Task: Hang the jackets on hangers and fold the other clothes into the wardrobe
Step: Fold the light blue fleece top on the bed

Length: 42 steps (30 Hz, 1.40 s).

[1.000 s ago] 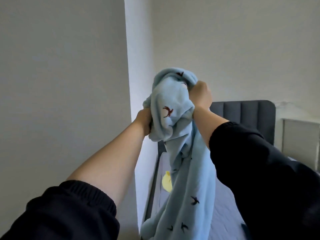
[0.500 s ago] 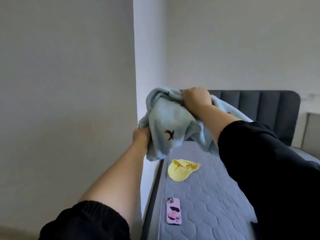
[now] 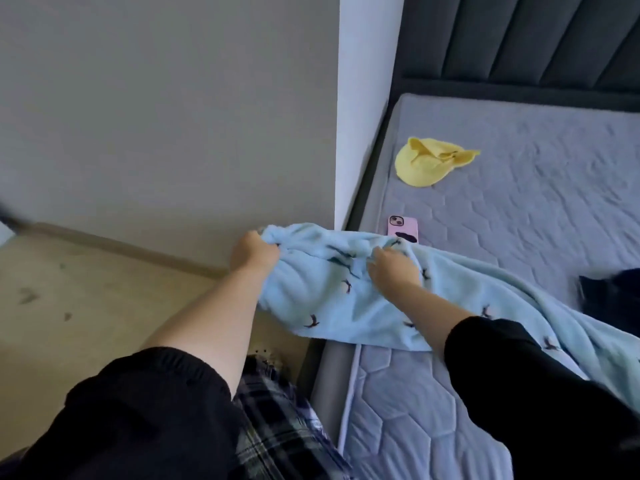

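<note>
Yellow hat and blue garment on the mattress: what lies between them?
A pink phone lies between the yellow hat and the blue garment, in the head view.

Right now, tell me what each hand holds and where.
The left hand grips the light blue garment by its bunched end; the right hand grips a fold along its upper edge.

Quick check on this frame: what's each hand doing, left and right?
Left hand: closed, gripping one end of the light blue bird-print garment.
Right hand: closed, fingers curled into the same garment's fabric.
</note>
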Tool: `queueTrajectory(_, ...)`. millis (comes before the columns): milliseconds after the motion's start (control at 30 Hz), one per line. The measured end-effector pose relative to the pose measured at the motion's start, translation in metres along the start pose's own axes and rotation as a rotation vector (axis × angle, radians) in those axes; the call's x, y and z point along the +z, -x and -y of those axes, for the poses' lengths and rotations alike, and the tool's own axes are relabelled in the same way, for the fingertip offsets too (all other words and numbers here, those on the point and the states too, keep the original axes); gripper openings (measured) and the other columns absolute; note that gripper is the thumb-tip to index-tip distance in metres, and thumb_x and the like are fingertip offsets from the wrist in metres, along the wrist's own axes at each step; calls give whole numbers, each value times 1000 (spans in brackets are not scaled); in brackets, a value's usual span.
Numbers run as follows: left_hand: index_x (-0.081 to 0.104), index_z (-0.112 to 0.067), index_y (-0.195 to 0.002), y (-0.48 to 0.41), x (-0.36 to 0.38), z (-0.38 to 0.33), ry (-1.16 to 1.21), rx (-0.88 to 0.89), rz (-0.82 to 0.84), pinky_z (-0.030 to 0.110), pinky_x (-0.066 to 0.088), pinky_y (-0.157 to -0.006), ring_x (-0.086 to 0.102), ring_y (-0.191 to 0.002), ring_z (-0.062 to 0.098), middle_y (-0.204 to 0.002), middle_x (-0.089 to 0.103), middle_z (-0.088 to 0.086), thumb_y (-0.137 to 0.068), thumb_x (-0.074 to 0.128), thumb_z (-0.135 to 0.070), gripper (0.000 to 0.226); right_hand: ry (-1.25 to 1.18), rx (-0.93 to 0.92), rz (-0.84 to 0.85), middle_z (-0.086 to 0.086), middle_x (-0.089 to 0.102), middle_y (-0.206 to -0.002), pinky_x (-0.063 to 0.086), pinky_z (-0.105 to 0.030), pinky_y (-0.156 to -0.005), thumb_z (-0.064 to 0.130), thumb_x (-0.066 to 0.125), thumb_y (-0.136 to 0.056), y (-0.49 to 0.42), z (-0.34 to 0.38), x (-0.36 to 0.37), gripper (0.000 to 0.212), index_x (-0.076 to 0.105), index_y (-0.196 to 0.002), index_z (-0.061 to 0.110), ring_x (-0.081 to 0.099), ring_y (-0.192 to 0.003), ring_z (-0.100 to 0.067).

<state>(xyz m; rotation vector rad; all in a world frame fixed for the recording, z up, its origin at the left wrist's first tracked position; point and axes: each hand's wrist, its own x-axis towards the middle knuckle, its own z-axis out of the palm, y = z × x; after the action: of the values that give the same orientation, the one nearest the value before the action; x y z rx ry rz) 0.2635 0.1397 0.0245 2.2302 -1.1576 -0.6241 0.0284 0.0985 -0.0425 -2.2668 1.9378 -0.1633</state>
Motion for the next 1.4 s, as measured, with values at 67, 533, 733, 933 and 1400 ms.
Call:
queueTrajectory(67,61,-8,-114,-10,5,11,22,-94,-10,28,37,-73,60,-106,33,-115,64,14,-87,63,-24,31,30,30,81,-12,55,-125,41,-35,-87,25,41,-97,16,-8,32,32,52,-123,9,50,-115,-29)
queueTrajectory(533,55,-12,-103,17,98,-17,86,129,73,31,43,-76,57,-91,27,-98,61,5,-88,48,-15,16,-234,58,210,-3,17,-159,10,-34,-120,37,44,-96,33,-49,82,64,20,-152,20,11,-147,-19)
queueTrajectory(733,24,-22,-147,25,127,-19,-442,548,25,46,36,-101,39,-125,34,-140,37,13,-83,56,-13,72,-301,5,68,-1,24,-157,18,-27,-116,22,47,-96,81,-57,87,53,35,-147,16,22,-144,-17)
queueTrajectory(933,32,-17,-145,67,178,-30,-735,939,184,54,-3,-115,-9,-147,33,-159,6,13,-85,55,-12,63,-273,214,-87,-11,36,-150,37,-38,-106,24,49,-96,124,-76,88,47,44,-141,14,38,-135,-30)
queueTrajectory(1400,-10,-29,-152,81,222,-19,-851,1013,515,58,5,-115,-9,-147,25,-160,-10,7,-84,59,-46,98,87,262,-173,-17,18,-154,10,-50,-115,45,69,-74,117,-144,23,90,27,-148,18,16,-142,-35)
